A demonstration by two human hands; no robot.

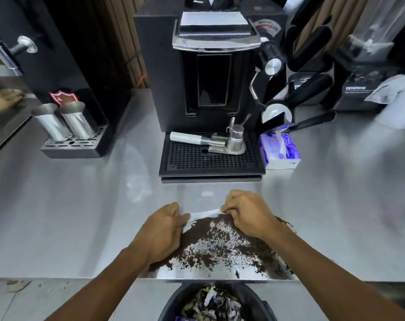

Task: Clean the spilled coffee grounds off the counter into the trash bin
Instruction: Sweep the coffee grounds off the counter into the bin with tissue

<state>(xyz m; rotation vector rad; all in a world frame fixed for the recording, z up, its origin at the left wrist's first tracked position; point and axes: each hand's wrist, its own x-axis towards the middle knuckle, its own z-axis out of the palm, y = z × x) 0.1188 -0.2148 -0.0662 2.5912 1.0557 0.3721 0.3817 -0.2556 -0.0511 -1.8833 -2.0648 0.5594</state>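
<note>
My left hand [164, 230] and right hand [247, 214] are each closed on one end of a white tissue [202, 214] stretched across the counter [69, 228]. Coffee grounds [220, 242] lie between my hands, near the counter edge. The trash bin [217, 302] sits directly below.

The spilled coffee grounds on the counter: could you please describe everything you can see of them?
The coffee grounds are dark brown and granular, spread in a wide patch on the steel counter near its front edge, directly above the trash bin. They are densest at the far side, thinning to scattered specks nearer the edge. A white tissue borders their far side, gripped by the left hand and right hand, which flank the pile.
</note>
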